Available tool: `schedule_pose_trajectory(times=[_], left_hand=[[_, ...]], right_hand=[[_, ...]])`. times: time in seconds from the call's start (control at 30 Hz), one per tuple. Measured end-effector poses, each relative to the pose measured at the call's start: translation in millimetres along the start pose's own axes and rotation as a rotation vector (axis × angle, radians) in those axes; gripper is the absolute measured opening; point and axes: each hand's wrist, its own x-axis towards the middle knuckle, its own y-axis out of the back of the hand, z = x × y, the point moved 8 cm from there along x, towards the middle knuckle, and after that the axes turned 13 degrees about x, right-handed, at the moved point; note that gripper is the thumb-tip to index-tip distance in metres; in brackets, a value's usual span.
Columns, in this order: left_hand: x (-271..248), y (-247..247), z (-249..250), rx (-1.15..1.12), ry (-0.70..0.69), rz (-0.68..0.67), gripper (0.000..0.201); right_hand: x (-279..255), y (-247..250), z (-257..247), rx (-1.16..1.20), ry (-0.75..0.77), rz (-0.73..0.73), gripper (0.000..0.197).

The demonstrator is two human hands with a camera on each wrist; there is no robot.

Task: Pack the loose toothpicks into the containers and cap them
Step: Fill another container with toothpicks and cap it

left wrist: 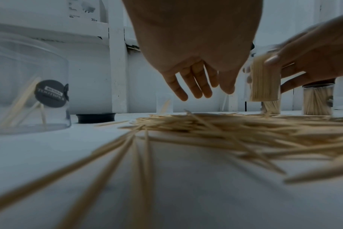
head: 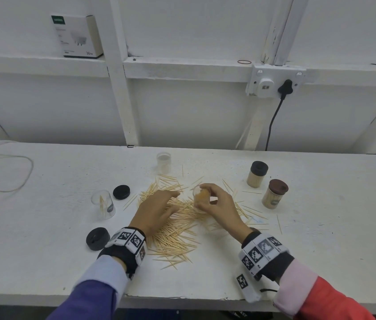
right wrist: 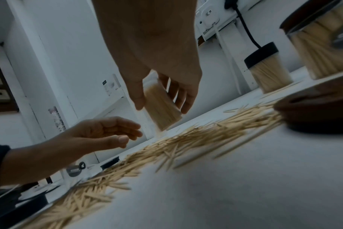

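At frame centre, my right hand (head: 214,202) grips the toothpick-filled container (head: 200,197); my left hand (head: 157,209), fingers loose, hovers nearer the toothpicks (head: 175,229) strewn below it

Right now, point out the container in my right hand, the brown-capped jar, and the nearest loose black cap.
container (left wrist: 264,80), left wrist view, toothpick-filled wall
brown-capped jar (head: 275,196), head view, clear side
loose black cap (head: 97,238), head view, top

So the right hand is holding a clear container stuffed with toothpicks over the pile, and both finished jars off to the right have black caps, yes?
Not quite. The right hand does hold the packed clear container over the toothpick pile, but only the farther jar has a black cap; the nearer jar has a dark brown one. The head view shows this.
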Motion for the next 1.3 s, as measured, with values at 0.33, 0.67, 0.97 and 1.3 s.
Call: schedule_pose_trajectory(times=[0.33,0.67,0.97,1.3], left_hand=[[2.4,-9.3,-1.4,0.137,-0.066,-0.016,0.037],[15.6,-24.8,13.6,0.297,-0.151,-0.211,0.051],[26.8,-34.4,30.5,0.333,-0.260,-0.280,0.045],[29.1,-30.5,25.8,0.391,-0.267,-0.333,0.051]], right_hand=[[-4.0,19.5,-5.1,0.079,0.130,0.175,0.052],[0.8,27.2,14.2,0.065,0.055,0.161,0.056],[-3.6,58.7,16.2,0.051,0.049,0.266,0.054],[2.0,13.5,-19.8,-0.349,0.242,0.089,0.052]])
